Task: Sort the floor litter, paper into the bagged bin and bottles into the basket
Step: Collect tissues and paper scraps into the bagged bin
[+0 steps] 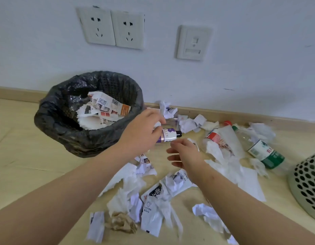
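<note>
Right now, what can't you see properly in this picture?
Head view:
- Basket: cut off by the right edge; inside hidden.
- Left hand: its own fingers hide whether it holds anything.
- Purple bottle: base behind that hand.
- Bin: bottom buried under paper.

- Containers: I count two, one bagged bin [89, 137] and one perforated basket [306, 183], the latter cut by the frame edge.
- Bottles: I count three, one purple-and-white bottle [169, 135], one red-label bottle [215, 137] and one green-label bottle [266, 152].
- Brown paper wad [123, 224]: one.
- White paper scraps [248, 183]: overlapped; I cannot give an exact count, but well over ten.
- Wall sockets [96, 26]: two, side by side; one further wall plate [193, 42] near them.
- Grips: two, my left grip [142, 131] and my right grip [186, 154].
</note>
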Demonstrator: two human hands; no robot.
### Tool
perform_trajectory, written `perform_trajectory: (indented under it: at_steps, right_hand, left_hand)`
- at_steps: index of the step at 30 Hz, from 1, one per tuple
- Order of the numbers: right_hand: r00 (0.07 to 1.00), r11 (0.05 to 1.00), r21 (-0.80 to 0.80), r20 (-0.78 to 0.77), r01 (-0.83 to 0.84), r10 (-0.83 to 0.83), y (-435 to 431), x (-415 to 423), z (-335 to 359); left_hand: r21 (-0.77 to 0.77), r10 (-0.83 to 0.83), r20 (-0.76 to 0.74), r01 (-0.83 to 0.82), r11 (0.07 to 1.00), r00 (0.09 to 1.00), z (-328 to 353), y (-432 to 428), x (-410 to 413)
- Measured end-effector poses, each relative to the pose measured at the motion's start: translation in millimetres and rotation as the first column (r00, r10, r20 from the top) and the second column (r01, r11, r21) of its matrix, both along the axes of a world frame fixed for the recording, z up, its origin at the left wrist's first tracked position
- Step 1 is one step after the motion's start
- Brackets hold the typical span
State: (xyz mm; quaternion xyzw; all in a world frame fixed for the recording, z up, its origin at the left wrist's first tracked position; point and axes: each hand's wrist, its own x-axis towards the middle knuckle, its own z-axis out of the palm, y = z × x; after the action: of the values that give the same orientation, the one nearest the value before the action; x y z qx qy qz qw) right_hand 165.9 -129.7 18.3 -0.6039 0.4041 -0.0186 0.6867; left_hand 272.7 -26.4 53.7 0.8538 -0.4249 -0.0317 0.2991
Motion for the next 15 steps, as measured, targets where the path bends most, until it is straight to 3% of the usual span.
perform_trajectory:
  at_steps: [4,8,12,15]
  right_hand:
    - [0.966,0.972,-0.128,-0.193,-0.197,0.17,3,-31,-36]
    - [0.856,0.843,-0.259,-0.362,-0.473,0.369,4,-58,-68]
    - [0.653,0.525,-0.4,-0.572,-0.751,0.497,7,-71,-81]
    - [0.563,0.314,-0.471,-0.629,-0.825,0.537,9,-74,-86]
  left_hand:
    - [0.224,-0.193,-0.05,0.199,0.954,0.98,-50,17,-24]
    - [0.411,-0.386,-0.051,0.372,0.832,0.921,-94,53,-37]
    - [0.581,-0.516,-0.034,0.437,0.687,0.856,-120,82,-49]
    - [0.643,-0.579,-0.014,0.45,0.62,0.815,-136,88,-53]
